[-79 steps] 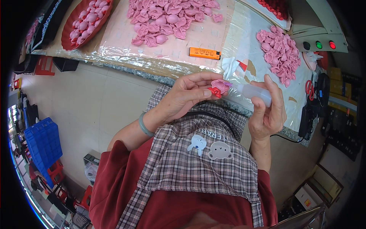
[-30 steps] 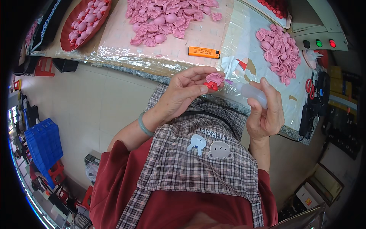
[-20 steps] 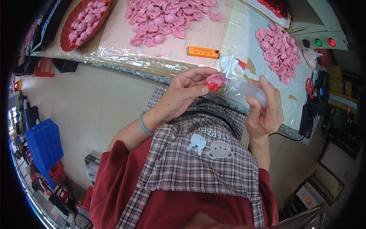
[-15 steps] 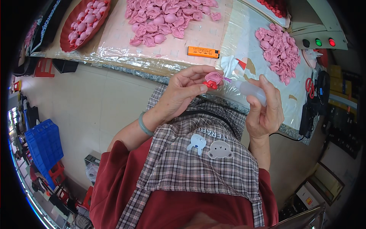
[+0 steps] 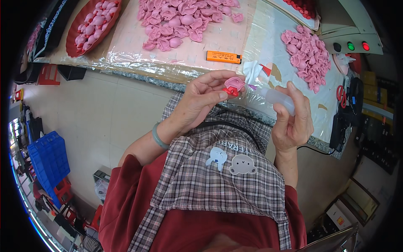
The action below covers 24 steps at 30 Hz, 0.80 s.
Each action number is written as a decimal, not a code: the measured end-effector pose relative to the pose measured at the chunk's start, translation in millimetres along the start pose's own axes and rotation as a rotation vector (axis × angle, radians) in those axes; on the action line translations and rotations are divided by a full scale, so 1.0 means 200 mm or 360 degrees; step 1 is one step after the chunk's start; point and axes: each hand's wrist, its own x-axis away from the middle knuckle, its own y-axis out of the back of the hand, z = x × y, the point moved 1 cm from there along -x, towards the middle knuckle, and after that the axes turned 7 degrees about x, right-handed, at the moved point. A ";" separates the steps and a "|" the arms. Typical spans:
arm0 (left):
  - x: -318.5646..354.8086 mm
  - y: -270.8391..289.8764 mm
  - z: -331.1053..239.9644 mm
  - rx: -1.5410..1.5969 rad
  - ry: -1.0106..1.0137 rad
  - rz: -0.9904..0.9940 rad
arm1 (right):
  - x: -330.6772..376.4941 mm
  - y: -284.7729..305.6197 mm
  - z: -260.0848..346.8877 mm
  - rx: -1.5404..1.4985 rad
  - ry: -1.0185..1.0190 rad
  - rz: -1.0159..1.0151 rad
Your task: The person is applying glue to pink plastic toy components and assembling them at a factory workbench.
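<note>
My left hand (image 5: 200, 97) pinches a small pink hollow part with a ruffled rim (image 5: 234, 83), joined to a shiny red piece (image 5: 230, 91) at its lower side. The hollow side faces up. In my right hand (image 5: 295, 117) is a translucent squeeze bottle (image 5: 278, 100), tilted so that its thin purple nozzle (image 5: 252, 87) points left at the pink part. A small gap shows between nozzle and part. Both hands are held just off the table's front edge, above my checked apron. A white tissue (image 5: 252, 71) lies just beyond the nozzle.
Loose pink parts (image 5: 180, 31) lie heaped at the back, with another heap (image 5: 308, 56) at right. An orange lighter (image 5: 223, 57) rests between them. At left stands a red dish (image 5: 71, 45) of pink-and-red pieces. Red-handled scissors (image 5: 341, 96) and a machine with lit buttons (image 5: 358, 46) are at right.
The bottle has shifted slightly right, and the pink part slightly left, so the gap between the nozzle and the part has widened. Both hands keep their hold.
</note>
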 end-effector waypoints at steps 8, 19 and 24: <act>0.00 0.00 0.00 0.0090 0.0024 -0.0021 | 0.02 -0.01 -0.02 -0.0039 -0.0062 -0.0113; 0.00 0.01 0.01 0.0071 0.0024 -0.0020 | 0.01 -0.02 -0.02 -0.0032 -0.0080 -0.0103; 0.00 0.00 0.00 0.0060 0.0027 -0.0014 | 0.01 -0.01 -0.01 0.0006 -0.0002 -0.0013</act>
